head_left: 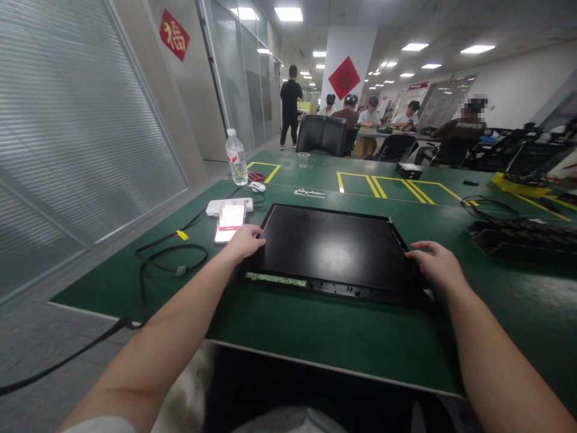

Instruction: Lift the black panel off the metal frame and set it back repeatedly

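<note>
A flat black display panel (333, 246) lies face up on the green table before me, a strip of green circuit board (276, 279) showing along its near edge. My left hand (244, 242) grips the panel's left edge, thumb and fingers closed on it. At the opposite edge, my right hand (436, 264) is also closed on the panel, its lower fingers partly hidden. Just beyond my left wrist, a lit phone (230, 222) leans on a white power strip (229, 206).
Black cable (142, 282) loops over the table's left side. Farther back are a water bottle (237, 157), white mouse (257, 187), red-handled scissors (256, 177), clear cup (303, 160) and small white parts (309, 193). Dark hardware (523, 240) lies right. Several people sit beyond.
</note>
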`<state>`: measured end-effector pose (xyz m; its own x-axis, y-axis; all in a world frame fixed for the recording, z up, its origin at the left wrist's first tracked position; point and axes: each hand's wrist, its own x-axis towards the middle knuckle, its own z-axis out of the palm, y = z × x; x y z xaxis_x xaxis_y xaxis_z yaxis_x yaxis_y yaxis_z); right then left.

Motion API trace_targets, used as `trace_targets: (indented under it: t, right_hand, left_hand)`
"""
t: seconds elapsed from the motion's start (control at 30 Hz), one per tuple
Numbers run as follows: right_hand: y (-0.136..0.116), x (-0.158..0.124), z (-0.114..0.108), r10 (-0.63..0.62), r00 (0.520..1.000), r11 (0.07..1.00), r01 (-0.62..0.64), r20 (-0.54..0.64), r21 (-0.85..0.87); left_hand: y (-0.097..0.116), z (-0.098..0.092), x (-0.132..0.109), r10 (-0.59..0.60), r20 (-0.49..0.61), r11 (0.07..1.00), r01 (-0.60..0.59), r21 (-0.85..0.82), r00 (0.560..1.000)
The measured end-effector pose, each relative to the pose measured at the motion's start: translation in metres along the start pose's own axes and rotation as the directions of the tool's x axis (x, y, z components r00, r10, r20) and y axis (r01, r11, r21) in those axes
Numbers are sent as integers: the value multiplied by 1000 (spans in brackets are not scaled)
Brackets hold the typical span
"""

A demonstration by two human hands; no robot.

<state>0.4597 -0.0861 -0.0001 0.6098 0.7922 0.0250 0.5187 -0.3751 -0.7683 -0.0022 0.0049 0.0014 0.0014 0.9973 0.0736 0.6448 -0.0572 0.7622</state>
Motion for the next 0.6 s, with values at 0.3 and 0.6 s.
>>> trace_targets:
  t: [0.3,0.6]
  right_hand:
    - [-1,0,0,16,1000,1000,-16,11,-10]
    - [-5,-3,-1,6,1000,999,-6,3,-45]
  left_hand:
    - [0,-1,1,48,-5,997,-48,53,999]
    - [-3,-1,4,98,-5,982,-96,163,995]
